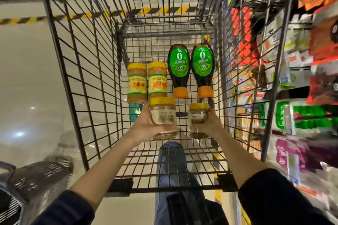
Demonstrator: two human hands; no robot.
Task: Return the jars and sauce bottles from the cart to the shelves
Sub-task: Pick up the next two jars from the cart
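Both my arms reach into a black wire cart (76,82). My left hand (144,124) grips a clear jar with a yellow lid (163,117). My right hand (212,124) grips a second, similar yellow-lidded jar (198,119). Both jars are held above the cart floor. Further in, two yellow-lidded jars of tan paste (137,83) (157,80) lie side by side on the cart floor. To their right lie two dark sauce bottles with green labels and orange caps (178,71) (202,70), caps pointing toward me.
Store shelves (300,78) packed with colourful packets run along the cart's right side, blurred. A grey plastic basket (34,184) stands at the lower left on the glossy floor. Yellow-black hazard tape (27,20) crosses the floor beyond the cart. My leg shows below the cart.
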